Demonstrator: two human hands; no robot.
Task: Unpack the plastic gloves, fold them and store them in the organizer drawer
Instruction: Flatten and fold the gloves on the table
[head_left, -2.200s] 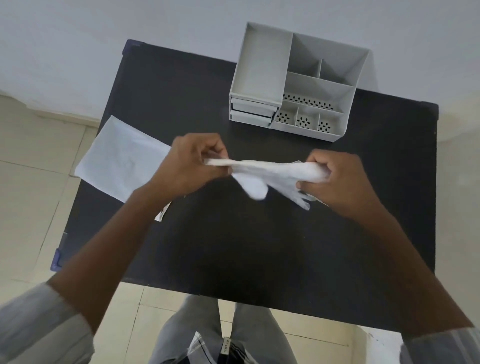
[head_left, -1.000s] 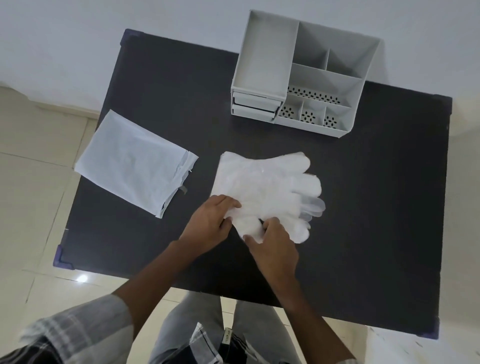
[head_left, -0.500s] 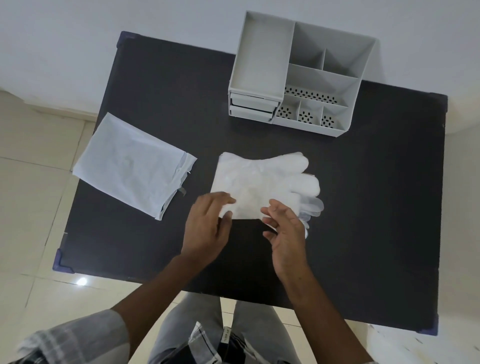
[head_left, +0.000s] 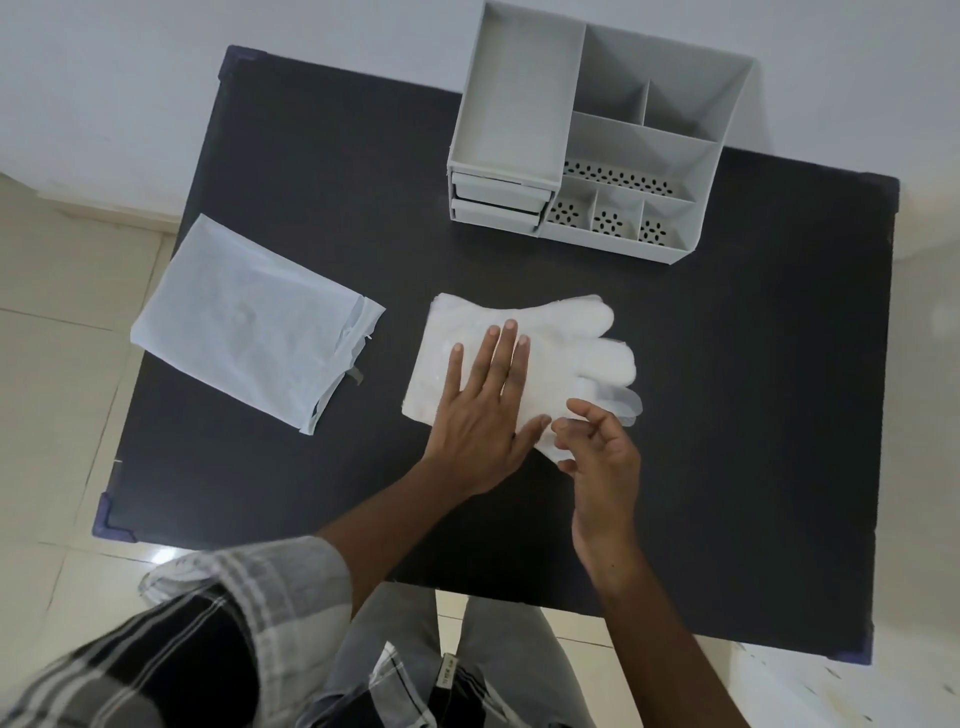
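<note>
A stack of white plastic gloves (head_left: 571, 343) lies flat in the middle of the black table (head_left: 291, 156), fingers pointing right. My left hand (head_left: 483, 400) rests palm down on the cuff half of the stack, fingers spread. My right hand (head_left: 597, 447) hovers at the stack's near edge with its fingers loosely curled over the thumb part of the gloves; whether it pinches the plastic is unclear. The grey organizer (head_left: 597, 135) stands at the table's far edge, its two small drawers (head_left: 498, 200) pushed in at the front left.
The white glove packet (head_left: 249, 322) lies flat on the table's left side, its open end toward the gloves. The table stands against a white wall. Tiled floor shows on the left and below the near edge.
The gloves, held up between both hands earlier, now lie spread on the table. My left hand has slid forward and flattened onto the stack. My right hand stays at the near edge.
</note>
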